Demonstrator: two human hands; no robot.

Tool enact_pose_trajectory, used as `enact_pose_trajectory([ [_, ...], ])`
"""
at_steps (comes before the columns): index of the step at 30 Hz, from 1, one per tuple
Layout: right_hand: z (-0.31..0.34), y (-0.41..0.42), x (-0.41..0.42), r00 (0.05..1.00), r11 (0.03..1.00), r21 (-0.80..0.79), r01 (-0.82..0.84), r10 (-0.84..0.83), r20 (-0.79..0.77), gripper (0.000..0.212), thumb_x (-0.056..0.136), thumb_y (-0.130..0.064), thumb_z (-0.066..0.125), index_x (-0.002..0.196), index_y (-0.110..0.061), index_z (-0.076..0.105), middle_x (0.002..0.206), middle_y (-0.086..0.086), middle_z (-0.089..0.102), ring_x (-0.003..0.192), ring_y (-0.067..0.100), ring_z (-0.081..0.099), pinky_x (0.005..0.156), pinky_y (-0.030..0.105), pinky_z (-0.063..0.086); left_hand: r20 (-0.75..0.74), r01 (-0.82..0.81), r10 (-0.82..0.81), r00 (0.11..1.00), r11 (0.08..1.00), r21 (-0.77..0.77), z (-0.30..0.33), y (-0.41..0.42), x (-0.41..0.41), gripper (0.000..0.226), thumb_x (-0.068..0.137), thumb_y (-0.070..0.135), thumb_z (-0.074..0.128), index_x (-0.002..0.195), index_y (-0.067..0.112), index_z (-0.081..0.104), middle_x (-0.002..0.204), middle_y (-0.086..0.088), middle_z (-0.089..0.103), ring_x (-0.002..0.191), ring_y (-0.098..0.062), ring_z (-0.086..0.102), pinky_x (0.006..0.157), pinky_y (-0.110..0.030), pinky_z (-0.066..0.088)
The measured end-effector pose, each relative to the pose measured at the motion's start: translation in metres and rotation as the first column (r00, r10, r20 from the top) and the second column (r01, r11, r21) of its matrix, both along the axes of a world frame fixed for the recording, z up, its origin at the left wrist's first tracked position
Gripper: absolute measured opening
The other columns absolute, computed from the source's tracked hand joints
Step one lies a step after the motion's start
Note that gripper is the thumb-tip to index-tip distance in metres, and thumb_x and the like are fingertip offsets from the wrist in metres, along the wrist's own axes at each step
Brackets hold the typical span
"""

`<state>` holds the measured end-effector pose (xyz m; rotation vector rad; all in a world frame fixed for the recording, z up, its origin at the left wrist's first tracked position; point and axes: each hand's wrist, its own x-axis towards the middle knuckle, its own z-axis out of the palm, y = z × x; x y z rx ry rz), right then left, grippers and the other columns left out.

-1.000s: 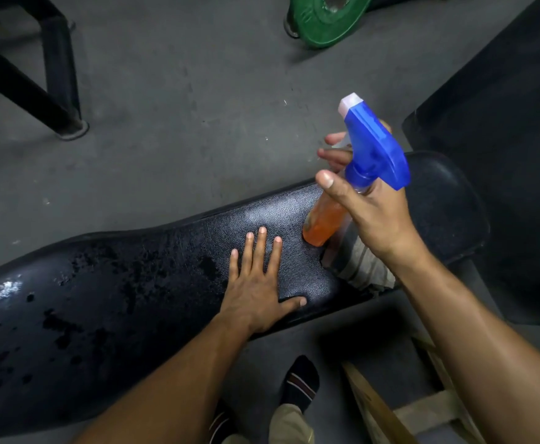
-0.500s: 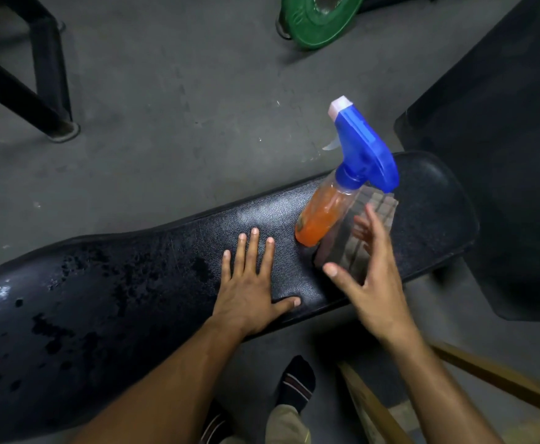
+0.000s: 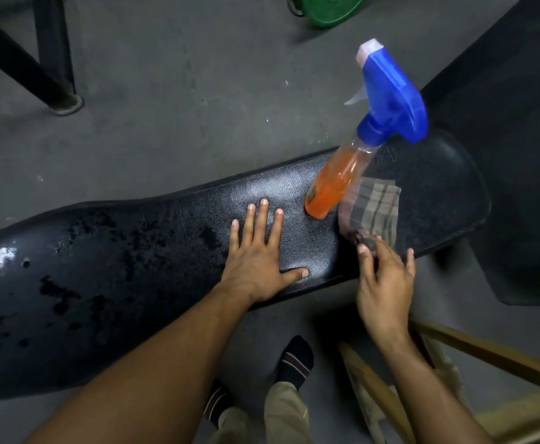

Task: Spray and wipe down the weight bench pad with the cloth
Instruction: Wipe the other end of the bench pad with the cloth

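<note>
The black bench pad (image 3: 134, 267) runs across the view, wet with dark droplets on its left half. A spray bottle (image 3: 339, 181) with orange liquid and a blue trigger head stands on the pad's right part, with no hand on it. A folded plaid cloth (image 3: 374, 209) lies just right of the bottle. My left hand (image 3: 259, 251) rests flat on the pad with fingers spread. My right hand (image 3: 384, 280) is at the cloth's near edge; its fingertips touch the cloth's corner, which is blurred.
Grey concrete floor surrounds the bench. A green weight plate (image 3: 329, 11) lies at the top. Black metal frame legs (image 3: 54, 78) stand at the top left. A wooden frame (image 3: 486, 379) sits at the bottom right, and a dark mat (image 3: 518, 123) at the right.
My right hand let go of the spray bottle, which now stands on the pad, and dropped down to the near edge of the cloth. My left hand stayed flat.
</note>
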<state>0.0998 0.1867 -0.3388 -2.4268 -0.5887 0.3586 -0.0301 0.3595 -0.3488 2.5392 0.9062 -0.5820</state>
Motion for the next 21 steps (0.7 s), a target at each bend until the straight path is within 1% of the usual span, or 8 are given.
enact_pose_trajectory([
  [2, 0.018, -0.008, -0.023, 0.994, 0.989, 0.123, 0.078, -0.068, -0.082, 0.039, 0.106, -0.036, 0.042, 0.104, -0.008, 0.069, 0.101, 0.003, 0.075, 0.105, 0.023, 0.063, 0.116, 0.058, 0.037, 0.013, -0.001, 0.001, 1.000, 1.000, -0.004, -0.001, 0.000, -0.001, 0.123, 0.076, 0.091, 0.037, 0.155, 0.024, -0.027, 0.156, -0.006, -0.046, 0.144, -0.026, -0.043, 0.120, -0.055, -0.017],
  [4, 0.035, -0.015, -0.050, 0.980, 0.962, 0.237, 0.135, -0.095, -0.175, 0.034, 0.105, -0.040, 0.042, 0.096, -0.016, 0.064, 0.085, -0.011, 0.065, 0.089, 0.011, 0.062, 0.095, 0.045, 0.050, 0.025, -0.003, 0.003, 1.000, 1.000, -0.013, -0.001, 0.000, -0.002, 0.122, 0.077, 0.089, 0.040, 0.155, 0.024, -0.026, 0.157, -0.006, -0.045, 0.144, -0.026, -0.043, 0.120, -0.054, -0.018],
  [6, 0.044, -0.021, -0.073, 0.960, 0.933, 0.327, 0.152, -0.062, -0.272, 0.040, 0.103, -0.048, 0.040, 0.094, -0.016, 0.063, 0.083, -0.015, 0.067, 0.081, -0.006, 0.059, 0.079, 0.029, 0.049, 0.044, 0.016, -0.015, 0.999, 1.000, -0.023, 0.000, 0.003, -0.005, 0.118, 0.082, 0.083, 0.045, 0.156, 0.023, -0.025, 0.158, -0.006, -0.043, 0.145, -0.026, -0.041, 0.121, -0.054, -0.015],
  [9, 0.048, -0.019, -0.099, 0.909, 0.886, 0.422, 0.195, -0.001, -0.418, 0.038, 0.107, -0.040, 0.044, 0.102, -0.010, 0.068, 0.096, -0.006, 0.074, 0.091, 0.003, 0.062, 0.083, 0.031, 0.051, 0.131, 0.046, -0.035, 0.991, 0.996, -0.079, 0.006, 0.009, -0.019, 0.103, 0.091, 0.064, 0.053, 0.160, 0.023, -0.013, 0.164, -0.005, -0.033, 0.150, -0.024, -0.032, 0.124, -0.053, -0.007],
  [12, 0.057, -0.005, -0.117, 0.852, 0.834, 0.494, 0.245, 0.058, -0.520, 0.029, 0.107, -0.027, 0.046, 0.106, -0.015, 0.072, 0.101, -0.009, 0.077, 0.098, 0.003, 0.065, 0.088, 0.023, 0.050, 0.251, -0.024, 0.044, 0.967, 0.997, -0.080, 0.016, 0.010, -0.054, 0.090, 0.095, 0.052, 0.057, 0.162, 0.022, 0.005, 0.169, -0.003, -0.019, 0.154, -0.021, -0.020, 0.125, -0.051, -0.005],
  [16, 0.074, 0.021, -0.133, 0.842, 0.815, 0.546, 0.196, 0.145, -0.520, 0.026, 0.111, -0.017, 0.046, 0.108, -0.020, 0.072, 0.104, -0.013, 0.077, 0.102, 0.000, 0.066, 0.091, 0.019, 0.049, 0.278, -0.211, 0.215, 0.936, 0.977, -0.044, 0.024, 0.005, -0.120, 0.083, 0.096, 0.051, 0.055, 0.160, 0.020, 0.014, 0.170, -0.003, -0.008, 0.156, -0.020, -0.012, 0.124, -0.045, -0.008],
  [19, 0.086, 0.037, -0.138, 0.884, 0.850, 0.521, 0.084, 0.178, -0.432, 0.030, 0.110, -0.032, 0.046, 0.095, -0.013, 0.064, 0.084, -0.001, 0.066, 0.088, 0.002, 0.056, 0.079, 0.031, 0.048, 0.216, -0.287, 0.288, 0.933, 0.957, -0.033, 0.027, 0.006, -0.163, 0.083, 0.097, 0.053, 0.053, 0.161, 0.020, 0.012, 0.170, -0.002, -0.009, 0.156, -0.020, -0.012, 0.123, -0.042, -0.010],
  [21, 0.097, 0.045, -0.136, 0.935, 0.874, 0.484, -0.033, 0.199, -0.295, 0.028, 0.109, -0.036, 0.044, 0.090, -0.019, 0.057, 0.077, -0.008, 0.056, 0.076, -0.001, 0.047, 0.069, 0.031, 0.042, 0.182, -0.324, 0.324, 0.928, 0.946, -0.033, 0.029, 0.010, -0.186, 0.083, 0.098, 0.054, 0.050, 0.161, 0.020, 0.008, 0.170, -0.002, -0.012, 0.156, -0.019, -0.014, 0.123, -0.042, -0.010],
])
